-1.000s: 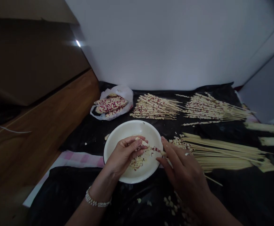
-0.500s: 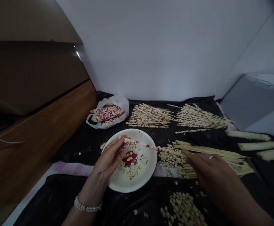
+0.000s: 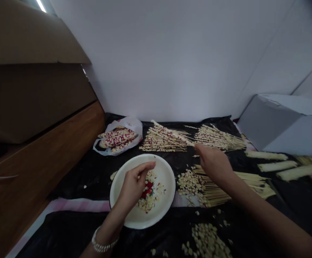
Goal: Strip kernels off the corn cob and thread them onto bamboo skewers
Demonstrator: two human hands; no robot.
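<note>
In my right hand [image 3: 216, 161] is a bamboo skewer threaded with corn kernels [image 3: 172, 133], gripped near its bare end. It slants up and left over a bundle of kernel-covered skewers [image 3: 161, 141]. My left hand [image 3: 136, 181], a beaded bracelet on its wrist, hovers above a white bowl [image 3: 118, 172]. Its fingers are loosely bent, the thumb apart below them, and I see nothing held. Inside the bowl, loose kernels [image 3: 150, 204] lie over a red flower print. Right of the bowl are a heap of kernels [image 3: 189, 182] and bare skewers [image 3: 217, 193].
A plastic bag [image 3: 134, 125] holds speckled corn cobs [image 3: 118, 138] at the back left. More threaded skewers [image 3: 209, 136] lie at the back right. Stripped cobs [image 3: 276, 165] sit near a white box [image 3: 274, 122]. Another kernel pile [image 3: 209, 240] is in front.
The left hand has let go of the threaded skewer. My right hand has carried it up and away from the bowl to the finished bundle at the back. The view has shifted slightly.
</note>
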